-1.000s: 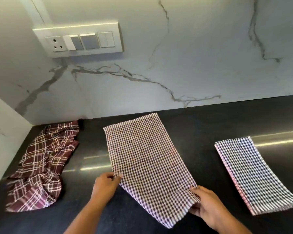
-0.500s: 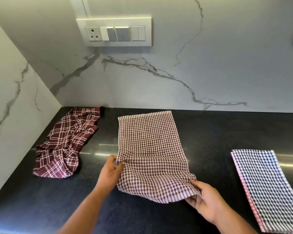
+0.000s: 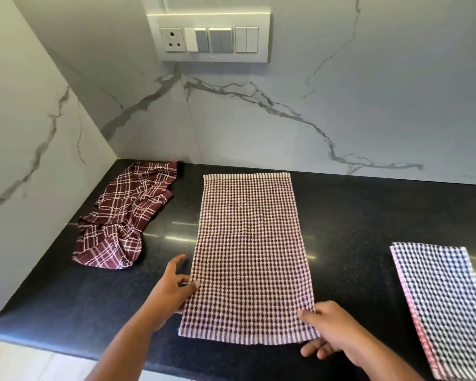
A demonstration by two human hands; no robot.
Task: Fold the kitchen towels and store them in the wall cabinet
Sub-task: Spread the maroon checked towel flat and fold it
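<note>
Left hand (image 3: pixel 173 291) and right hand (image 3: pixel 331 335) pinch the checked towel (image 3: pixel 248 251) by its near corners — 3 towels: plaid towel (image 3: pixel 121 215) left of it, blue towel (image 3: pixel 445 303) right.

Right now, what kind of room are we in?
Most likely a home kitchen: a black stone countertop runs along a marble-look wall, a switch and socket panel sits above it, and a checked towel lies spread out for folding.

Blue checked towel (image 3: pixel 448 306) is cut off right and bottom. Your right hand (image 3: pixel 333 334) has fingers partly under the brown checked towel (image 3: pixel 248 257); left hand (image 3: pixel 171 292) grip on its edge unclear.
</note>
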